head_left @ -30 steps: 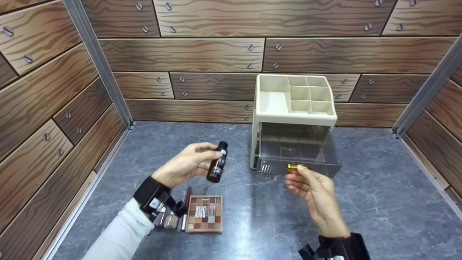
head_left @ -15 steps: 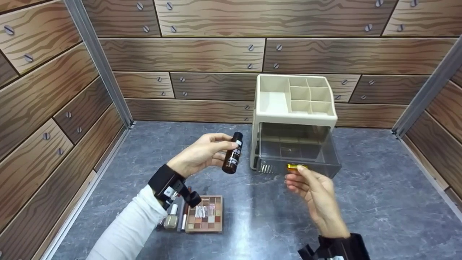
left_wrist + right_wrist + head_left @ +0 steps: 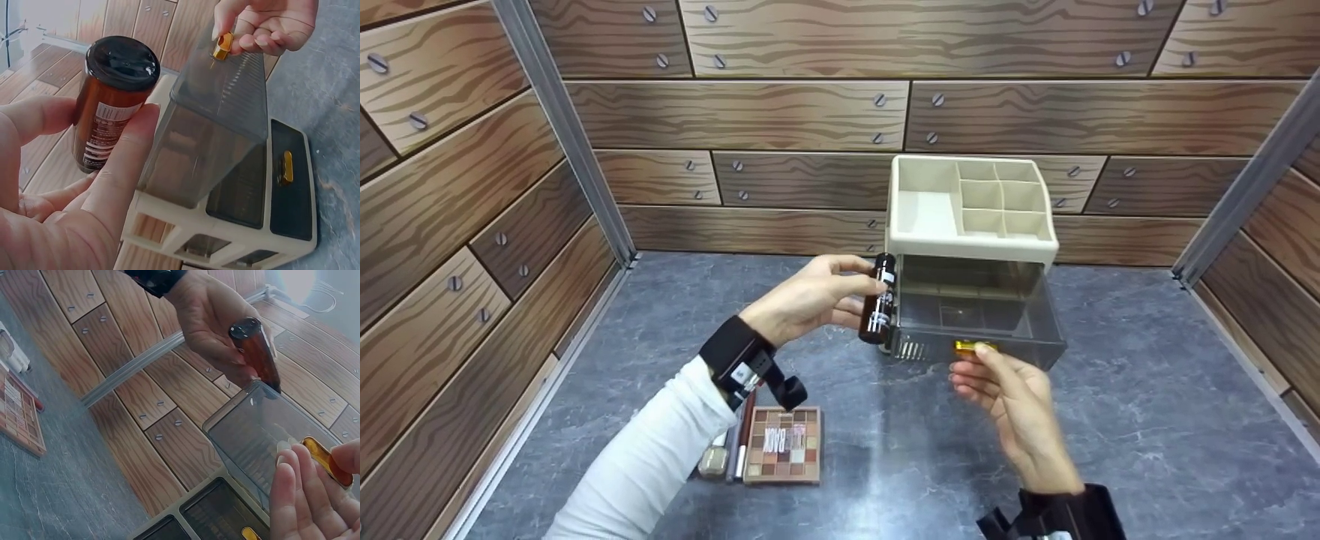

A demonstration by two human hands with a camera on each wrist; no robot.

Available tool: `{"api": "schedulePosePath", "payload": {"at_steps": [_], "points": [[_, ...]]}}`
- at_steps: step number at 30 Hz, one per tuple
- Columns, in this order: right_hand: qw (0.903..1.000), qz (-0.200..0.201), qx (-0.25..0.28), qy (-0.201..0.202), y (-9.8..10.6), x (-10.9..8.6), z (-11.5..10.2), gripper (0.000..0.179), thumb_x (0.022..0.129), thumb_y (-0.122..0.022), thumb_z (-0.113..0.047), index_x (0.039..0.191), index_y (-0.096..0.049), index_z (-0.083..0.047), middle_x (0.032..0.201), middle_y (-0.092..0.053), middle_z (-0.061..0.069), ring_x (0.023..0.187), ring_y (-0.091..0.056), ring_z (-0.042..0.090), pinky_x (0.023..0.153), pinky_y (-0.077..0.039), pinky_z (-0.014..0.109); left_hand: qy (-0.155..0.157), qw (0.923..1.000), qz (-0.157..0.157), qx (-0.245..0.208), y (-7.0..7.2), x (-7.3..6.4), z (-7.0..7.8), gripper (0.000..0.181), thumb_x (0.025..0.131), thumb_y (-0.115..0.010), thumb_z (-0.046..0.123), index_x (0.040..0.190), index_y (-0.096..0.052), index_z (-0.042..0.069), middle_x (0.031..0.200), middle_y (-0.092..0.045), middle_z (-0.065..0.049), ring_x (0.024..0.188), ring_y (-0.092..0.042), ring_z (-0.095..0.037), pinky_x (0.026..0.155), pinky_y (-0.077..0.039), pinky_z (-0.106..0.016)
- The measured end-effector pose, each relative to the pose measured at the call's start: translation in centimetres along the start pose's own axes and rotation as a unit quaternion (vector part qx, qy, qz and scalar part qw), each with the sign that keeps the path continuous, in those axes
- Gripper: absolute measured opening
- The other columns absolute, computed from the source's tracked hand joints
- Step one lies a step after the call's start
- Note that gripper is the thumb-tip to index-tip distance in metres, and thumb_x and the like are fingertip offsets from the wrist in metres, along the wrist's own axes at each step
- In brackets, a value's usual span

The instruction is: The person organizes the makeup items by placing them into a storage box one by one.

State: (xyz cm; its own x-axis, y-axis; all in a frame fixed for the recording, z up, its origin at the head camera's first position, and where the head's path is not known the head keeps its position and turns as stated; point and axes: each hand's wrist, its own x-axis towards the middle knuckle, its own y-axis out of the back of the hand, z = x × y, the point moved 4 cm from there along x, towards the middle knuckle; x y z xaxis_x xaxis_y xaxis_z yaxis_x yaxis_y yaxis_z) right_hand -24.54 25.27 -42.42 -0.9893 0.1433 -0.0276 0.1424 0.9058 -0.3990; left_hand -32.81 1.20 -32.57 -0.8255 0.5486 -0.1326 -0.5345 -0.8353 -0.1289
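My left hand (image 3: 802, 301) pinches a small dark brown bottle (image 3: 877, 304) between thumb and fingers. It hangs tilted beside the left front of a cream cosmetics organizer (image 3: 971, 245); in the left wrist view its black end (image 3: 122, 62) and white label print show. With thumb and fingers my right hand (image 3: 1024, 412) grips the gold handle (image 3: 964, 346) of the organizer's smoky clear drawer (image 3: 990, 319), which is pulled out. In the right wrist view the bottle (image 3: 259, 354) is near the drawer's corner (image 3: 256, 388). Dividers show inside the drawer.
Left of centre on the grey marbled table (image 3: 915, 450) lies an eyeshadow palette (image 3: 784, 446). Beside it are slim tubes (image 3: 746, 435) and a small nail-polish-like bottle (image 3: 712, 460), partly behind my left sleeve. Compartments top the organizer. Wood-patterned walls (image 3: 750, 112) enclose the table.
My left hand has carried the brown bottle right and away from me, from above the table to the organizer's left side. My right hand stays on the drawer handle, and the drawer has not moved.
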Motion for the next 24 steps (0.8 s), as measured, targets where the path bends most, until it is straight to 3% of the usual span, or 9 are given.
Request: {"api": "schedulePosePath", "payload": {"at_steps": [10,17,24], "points": [[1.0,-0.001,-0.005,0.003,-0.1,0.0,0.0,0.025,0.107,-0.055,-0.009,0.091,-0.073,-0.005,0.079,-0.077,0.007,0.071,-0.075,0.015,0.068,-0.064,0.025,-0.003,0.9999,0.001,0.015,-2.0,1.8,1.2,0.047,0.099,-0.069,0.004,0.139,-0.05,-0.008,0.117,-0.069,-0.023,0.083,-0.074,-0.026,0.087,-0.065,-0.041],[1.0,-0.001,-0.003,-0.002,0.0,0.0,0.0,0.024,0.107,-0.056,-0.01,0.091,-0.073,-0.004,0.079,-0.077,0.007,0.071,-0.075,0.015,0.068,-0.064,0.025,0.014,0.9985,0.022,0.047,-2.8,3.0,1.5,0.051,0.097,-0.074,0.009,0.14,-0.05,-0.004,0.115,-0.071,-0.022,0.091,-0.075,-0.029,0.087,-0.065,-0.039],[1.0,0.002,-0.003,-0.002,0.0,0.0,0.0,0.023,0.107,-0.057,-0.011,0.092,-0.073,-0.005,0.08,-0.077,0.008,0.071,-0.075,0.016,0.068,-0.064,0.025,0.014,0.9973,0.042,0.059,-3.8,4.1,1.9,0.054,0.095,-0.076,0.007,0.14,-0.049,-0.007,0.116,-0.067,-0.021,0.093,-0.075,-0.032,0.084,-0.066,-0.037]]}}
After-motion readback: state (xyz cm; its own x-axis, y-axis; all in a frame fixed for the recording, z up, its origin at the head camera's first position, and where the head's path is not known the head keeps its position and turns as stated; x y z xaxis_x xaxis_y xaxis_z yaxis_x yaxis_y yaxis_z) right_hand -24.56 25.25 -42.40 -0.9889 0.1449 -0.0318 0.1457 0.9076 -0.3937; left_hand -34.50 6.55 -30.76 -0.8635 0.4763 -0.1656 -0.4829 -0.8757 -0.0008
